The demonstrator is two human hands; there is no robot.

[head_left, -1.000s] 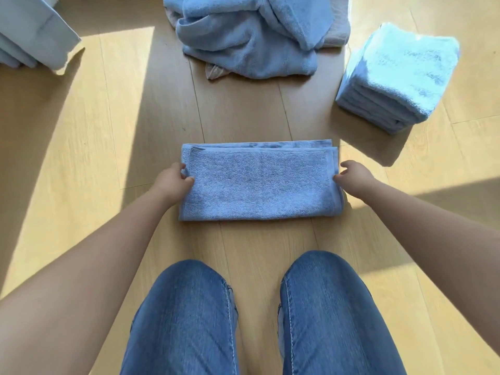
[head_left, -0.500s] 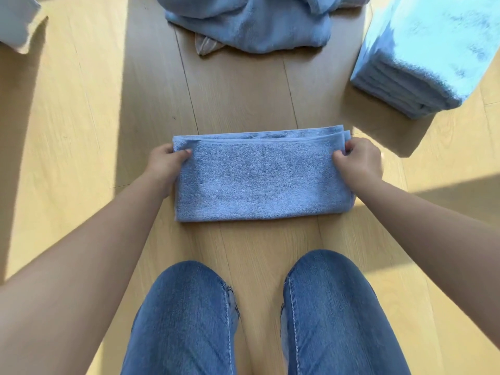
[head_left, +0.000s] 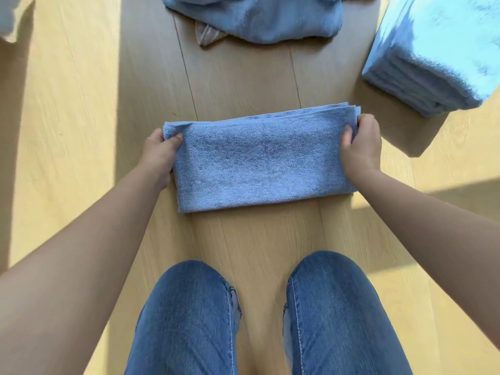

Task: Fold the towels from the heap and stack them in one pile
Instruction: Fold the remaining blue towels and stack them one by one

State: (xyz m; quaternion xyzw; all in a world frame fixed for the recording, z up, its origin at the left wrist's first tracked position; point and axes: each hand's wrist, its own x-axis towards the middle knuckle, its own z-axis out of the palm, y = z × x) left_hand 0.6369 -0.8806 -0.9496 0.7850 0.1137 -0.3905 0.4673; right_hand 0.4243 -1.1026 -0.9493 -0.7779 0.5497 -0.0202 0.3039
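Head view: knees in jeans (head_left: 189,315) are nearest, on the wood floor (head_left: 243,82). Just beyond them the folded towel (head_left: 259,163) lies flat as a long strip, crosswise. The left hand (head_left: 159,152) pinches its left end, thumb on top and fingers tucked under. The right hand (head_left: 361,147) grips the right end the same way. Both grips are up by the far corners, so the towel spans between them with its bulk toward the knees. Holding both ends keeps the layers aligned, likely for an end-to-end fold next. Farther right, the stacked pile (head_left: 433,71) sits well apart, probably the drop-off spot. The unfolded heap (head_left: 257,17) is farthest, at the top edge, so there's more left to fold.
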